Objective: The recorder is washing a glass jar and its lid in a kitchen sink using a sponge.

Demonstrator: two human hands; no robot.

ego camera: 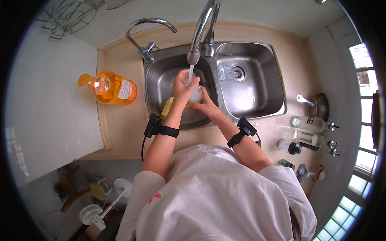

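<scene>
Water runs from the curved chrome faucet (196,45) into a clear glass jar (196,95), tilted over the left basin (159,72) of a steel double sink. My left hand (184,89) grips the jar near its mouth, from the left. At the jar's lower right side, my right hand (206,104) holds it with fingers and thumb spread around it. A yellow sponge (166,107) lies in the basin, partly hidden behind my left forearm. The jar's far side is hidden.
An orange detergent bottle (114,89) stands on the left counter. A second chrome faucet (146,52) rises behind the left basin. Crumpled clear plastic (225,73) lies by the right basin's drain. Glass bottles (310,123) and a small pan (321,107) are on the right counter.
</scene>
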